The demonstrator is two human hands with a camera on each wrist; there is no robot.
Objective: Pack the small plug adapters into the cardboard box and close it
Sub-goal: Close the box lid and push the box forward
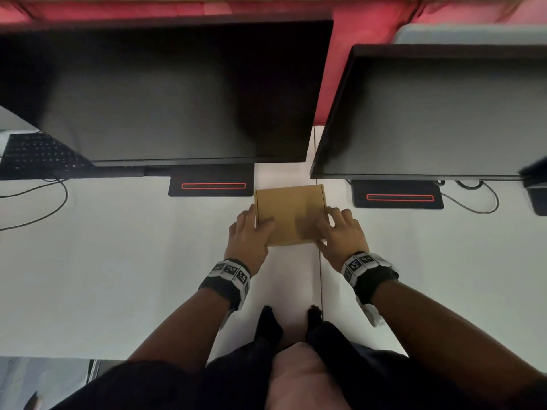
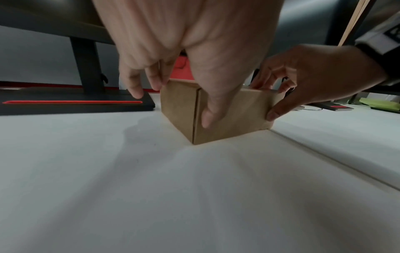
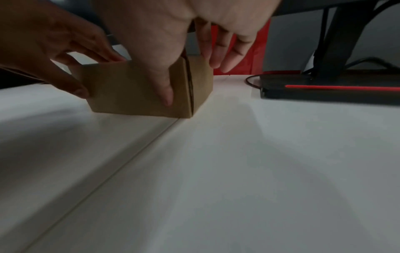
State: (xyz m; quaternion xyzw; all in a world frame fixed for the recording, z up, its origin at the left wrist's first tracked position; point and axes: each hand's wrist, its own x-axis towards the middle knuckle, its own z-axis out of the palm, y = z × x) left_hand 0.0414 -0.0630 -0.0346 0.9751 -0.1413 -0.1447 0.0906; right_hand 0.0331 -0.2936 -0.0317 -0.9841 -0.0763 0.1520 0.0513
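Box [image 1: 291, 214] shut, on table [image 1: 118, 276]. Left hand [image 1: 248, 235] and right hand [image 1: 340, 235] grip near corners. Probably light, stiff card; best held by sides.

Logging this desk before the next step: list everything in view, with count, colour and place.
cardboard box: one, brown, closed, on the desk between the two monitor bases
desk: white, with a seam running under the box
monitors: two, black, screens dark, behind the box
monitor bases: two, black with a red outlined slot, either side of the box
keyboard: one, black, far left
cables: black, at left and right
plug adapters: none visible
left hand: grips the box's left side
right hand: grips the box's right side
wristbands: two, black and white
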